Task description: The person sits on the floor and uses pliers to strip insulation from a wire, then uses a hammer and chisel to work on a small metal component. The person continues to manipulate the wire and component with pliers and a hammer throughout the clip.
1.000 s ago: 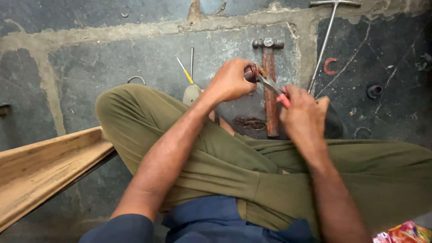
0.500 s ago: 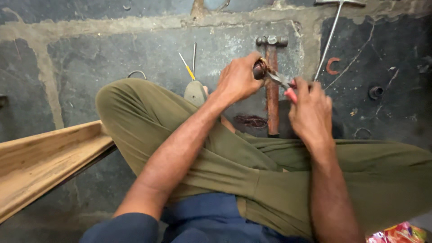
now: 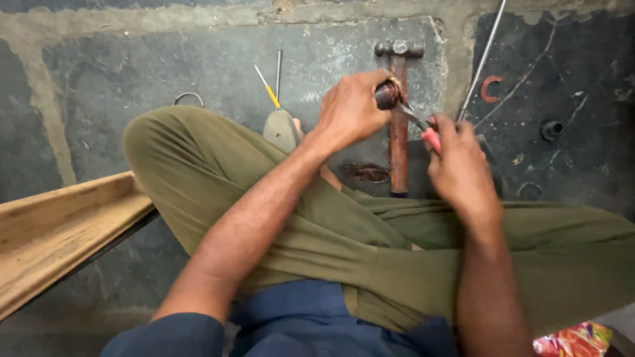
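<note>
Left hand [image 3: 350, 109] is closed tight around a small dark round part [image 3: 386, 94], which peeks out by the thumb and first finger. Right hand [image 3: 460, 168] is closed on red-handled pliers [image 3: 423, 125]. The thin metal tips of the pliers reach up and to the left, and they touch the round part. So the part sits at the top right edge of the left hand, and up and to the left of the right hand. Both hands are close together, above the person's crossed legs in green trousers [image 3: 278, 198].

Just under the hands, on the stone floor [image 3: 119, 73], lies a rusty hammer [image 3: 398, 125]. To the left of the left hand are a thin yellow screwdriver [image 3: 268, 87] and a foot. Far down to the left is a wooden board [image 3: 59, 231]. Up and to the right of the right hand lies a long metal rod [image 3: 481, 63].

I think the pliers could slip off the small part if the right hand pulls too hard. Then the tips might poke the left fingers, or the part might drop and roll away on the floor.
</note>
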